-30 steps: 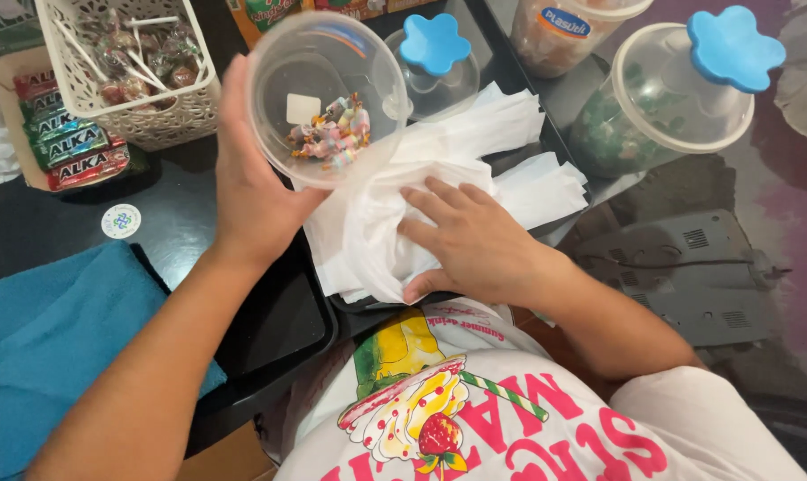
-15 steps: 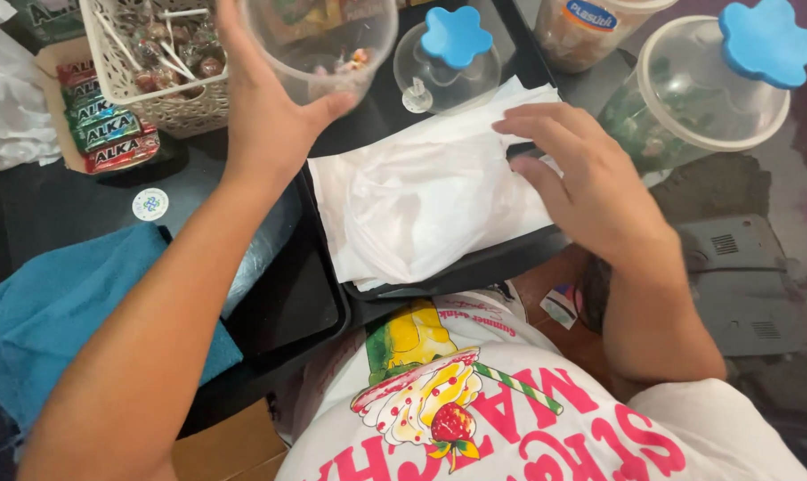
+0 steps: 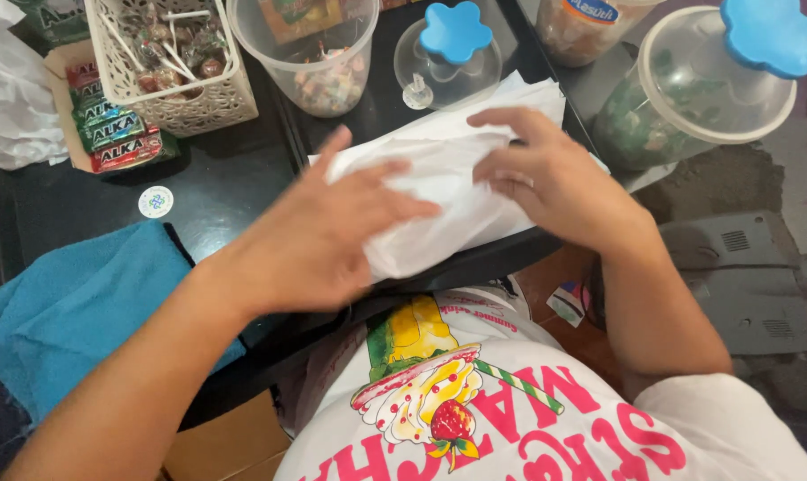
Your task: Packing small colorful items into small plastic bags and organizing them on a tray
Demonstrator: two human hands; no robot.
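Left hand (image 3: 319, 236) let go of the clear candy tub (image 3: 307, 49) — it now stands on the dark worktop (image 3: 216, 191) by the white basket (image 3: 167, 62) — and dropped onto the stack of white plastic bags (image 3: 439, 191). It's blurred, fingers spread, flat on the near side. Right hand (image 3: 555, 183) rests on the far-right edge, fingers loosely curled; can't tell if it pinches a layer. Both hands now free for the bags, which lie on the worktop right in front of the person.

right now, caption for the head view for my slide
Both hands, left hand and right hand, press on a stack of white plastic bags beside a clear candy tub.
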